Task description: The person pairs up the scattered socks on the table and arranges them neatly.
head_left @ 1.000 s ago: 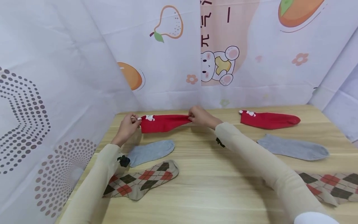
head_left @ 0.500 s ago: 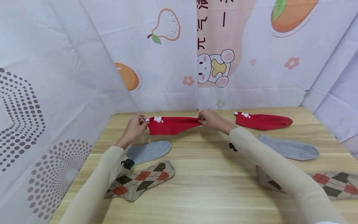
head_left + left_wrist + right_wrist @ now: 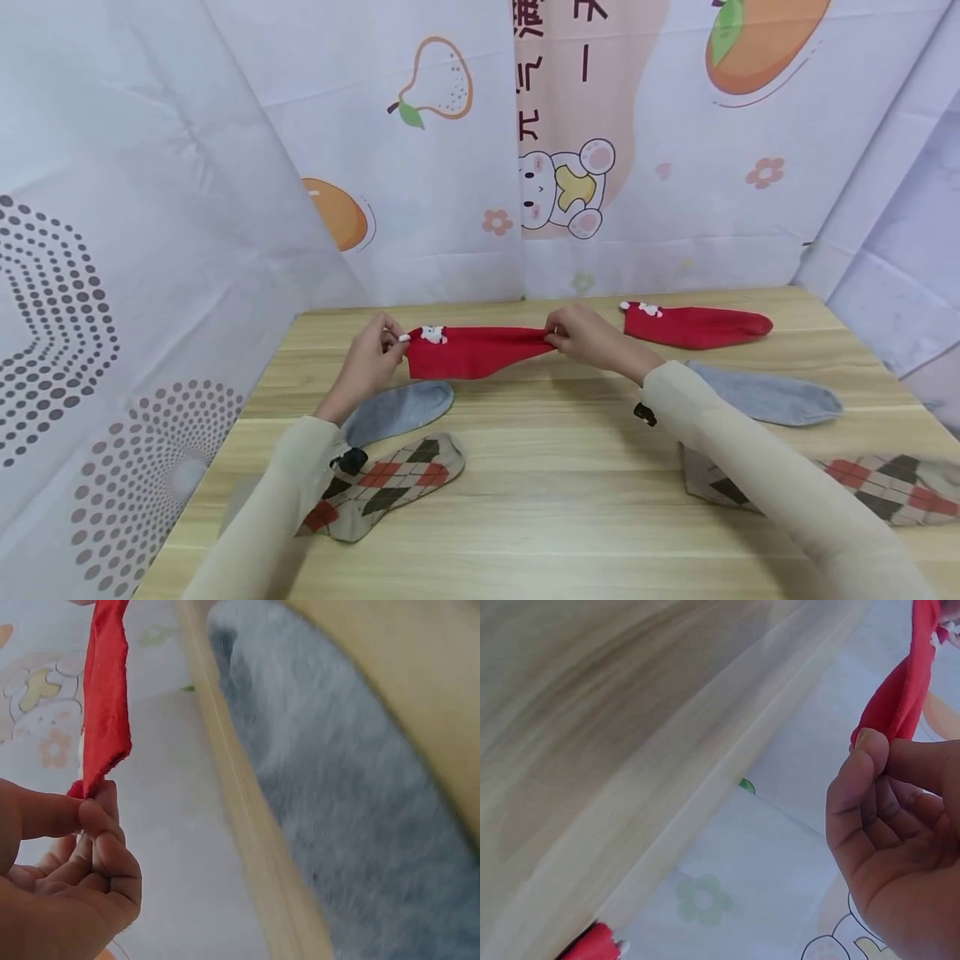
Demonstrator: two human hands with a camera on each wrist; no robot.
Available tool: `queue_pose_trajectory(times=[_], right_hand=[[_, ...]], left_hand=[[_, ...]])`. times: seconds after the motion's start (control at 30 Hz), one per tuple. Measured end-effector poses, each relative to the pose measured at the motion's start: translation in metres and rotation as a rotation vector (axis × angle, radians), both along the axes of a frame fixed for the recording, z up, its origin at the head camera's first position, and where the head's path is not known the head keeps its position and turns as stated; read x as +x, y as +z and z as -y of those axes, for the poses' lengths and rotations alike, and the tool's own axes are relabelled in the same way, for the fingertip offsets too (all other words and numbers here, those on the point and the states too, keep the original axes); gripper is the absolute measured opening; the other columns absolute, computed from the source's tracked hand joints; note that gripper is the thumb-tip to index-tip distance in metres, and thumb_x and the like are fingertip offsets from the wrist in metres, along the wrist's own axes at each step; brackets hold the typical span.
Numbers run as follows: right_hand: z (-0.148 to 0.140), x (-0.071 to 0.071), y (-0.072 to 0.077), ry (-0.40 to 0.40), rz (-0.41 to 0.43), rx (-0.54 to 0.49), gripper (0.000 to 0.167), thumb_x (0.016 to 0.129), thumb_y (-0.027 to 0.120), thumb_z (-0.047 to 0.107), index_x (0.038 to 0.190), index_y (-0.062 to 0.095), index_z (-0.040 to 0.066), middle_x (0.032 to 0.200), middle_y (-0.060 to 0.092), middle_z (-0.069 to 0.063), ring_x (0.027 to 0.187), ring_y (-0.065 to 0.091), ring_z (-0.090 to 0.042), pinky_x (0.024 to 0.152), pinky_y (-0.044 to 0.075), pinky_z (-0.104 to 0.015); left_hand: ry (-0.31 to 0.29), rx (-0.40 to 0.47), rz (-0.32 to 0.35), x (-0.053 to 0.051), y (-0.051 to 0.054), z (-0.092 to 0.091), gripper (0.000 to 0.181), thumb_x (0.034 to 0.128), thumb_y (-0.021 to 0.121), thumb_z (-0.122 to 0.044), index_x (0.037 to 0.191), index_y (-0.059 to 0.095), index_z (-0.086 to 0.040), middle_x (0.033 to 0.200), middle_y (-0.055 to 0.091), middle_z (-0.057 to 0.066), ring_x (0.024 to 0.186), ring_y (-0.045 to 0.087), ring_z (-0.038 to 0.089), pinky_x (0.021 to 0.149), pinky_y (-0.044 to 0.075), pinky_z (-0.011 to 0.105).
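From afar I'm counting two argyle socks (image 3: pixel 412 479), each partly hidden by an outstretched sleeve (image 3: pixel 772 475), then two grey socks (image 3: pixel 405 408). Beyond, the left hand (image 3: pixel 367 367) and right hand (image 3: pixel 592 336) are pinching opposite ends of a red sock (image 3: pixel 472 350) above the table (image 3: pixel 562 517); another red sock (image 3: pixel 701 327) is lying rightward.

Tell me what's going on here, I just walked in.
Someone's left hand pinches the cuff end of a red sock, and the right hand pinches its narrower end, so it is held out lengthwise above the back of the table. On the left lie a gray sock and a checked sock, both partly behind the left arm. Over on the right lie a second red sock, another gray sock and another checked sock.
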State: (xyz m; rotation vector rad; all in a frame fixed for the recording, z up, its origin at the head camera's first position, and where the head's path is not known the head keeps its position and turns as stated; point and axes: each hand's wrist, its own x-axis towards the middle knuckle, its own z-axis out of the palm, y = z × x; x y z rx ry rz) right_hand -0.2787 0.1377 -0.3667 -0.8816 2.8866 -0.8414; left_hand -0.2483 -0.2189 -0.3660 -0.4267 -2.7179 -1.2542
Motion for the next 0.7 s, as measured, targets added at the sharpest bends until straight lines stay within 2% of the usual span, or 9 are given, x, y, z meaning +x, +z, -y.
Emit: queue_pose_trajectory(times=[0.17, 0.37, 0.5, 0.7], right_hand=[[-0.009, 0.013, 0.001, -0.003, -0.019, -0.008, 0.007, 0.093, 0.069, 0.006, 0.096, 0.073, 0.001, 0.069, 0.063, 0.001, 0.056, 0.053, -0.011, 0.052, 0.046, -0.026], [-0.02, 0.032, 0.003, -0.014, -0.041, -0.011, 0.006, 0.092, 0.069, 0.006, 0.096, 0.073, 0.002, 0.071, 0.065, 0.0, 0.056, 0.052, -0.01, 0.054, 0.046, -0.026], [-0.028, 0.05, 0.005, -0.036, -0.048, 0.013, 0.007, 0.091, 0.071, 0.006, 0.098, 0.073, 0.004, 0.077, 0.067, -0.001, 0.058, 0.051, -0.01, 0.057, 0.048, -0.027], [-0.04, 0.078, 0.007, -0.068, -0.102, 0.054, 0.004, 0.092, 0.071, 0.007, 0.095, 0.072, 0.005, 0.076, 0.066, 0.002, 0.058, 0.05, -0.008, 0.057, 0.046, -0.026]], left_hand=[[-0.001, -0.025, -0.029, 0.011, 0.0, -0.008, 0.012, 0.097, 0.06, -0.001, 0.101, 0.049, -0.004, 0.078, 0.064, 0.012, 0.067, 0.056, 0.019, 0.054, 0.045, 0.027], [-0.011, -0.05, -0.104, 0.022, 0.003, -0.02, 0.011, 0.0958, 0.06, 0.0, 0.098, 0.05, -0.004, 0.079, 0.065, 0.014, 0.064, 0.054, 0.018, 0.052, 0.044, 0.027], [-0.008, -0.079, -0.148, 0.032, 0.003, -0.03, 0.011, 0.0949, 0.06, 0.001, 0.096, 0.05, -0.004, 0.076, 0.062, 0.008, 0.062, 0.051, 0.016, 0.052, 0.042, 0.026], [-0.012, -0.091, -0.139, 0.047, 0.003, -0.045, 0.013, 0.0937, 0.062, 0.001, 0.095, 0.052, -0.006, 0.076, 0.061, 0.004, 0.061, 0.05, 0.015, 0.052, 0.043, 0.026]])
